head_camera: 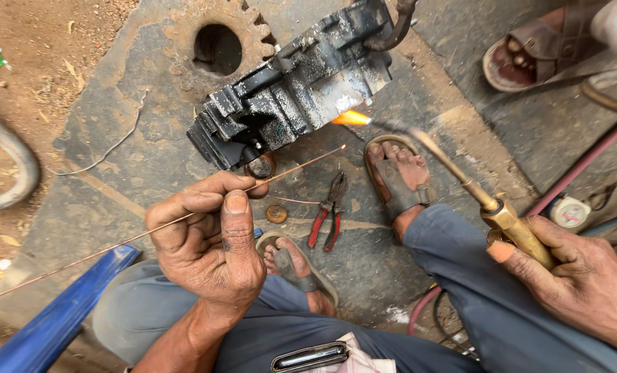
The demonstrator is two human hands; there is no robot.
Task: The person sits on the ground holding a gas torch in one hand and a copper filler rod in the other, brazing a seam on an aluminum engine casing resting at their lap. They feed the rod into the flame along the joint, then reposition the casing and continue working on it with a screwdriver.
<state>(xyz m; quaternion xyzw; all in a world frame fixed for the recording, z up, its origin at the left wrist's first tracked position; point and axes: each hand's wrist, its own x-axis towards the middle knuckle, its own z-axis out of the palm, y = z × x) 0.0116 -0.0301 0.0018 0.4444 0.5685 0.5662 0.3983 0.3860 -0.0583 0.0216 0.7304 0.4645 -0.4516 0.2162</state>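
Observation:
My left hand (208, 238) pinches a long thin copper-coloured rod (301, 164) between thumb and fingers; the rod's tip points toward a dark, greasy metal engine block (294, 86) lying on the ground. My right hand (577, 276) grips the brass handle of a gas torch (460, 179). The torch's orange flame (351, 118) plays against the lower right side of the block, near the rod's tip.
A large rusty gear (215, 41) lies under the block. Red-handled pliers (328, 214) and a small round ring (276, 213) rest between my sandalled feet. Hoses (577, 166) run at right, another person's sandalled foot (529, 55) at top right, a bent pipe (15, 166) at left.

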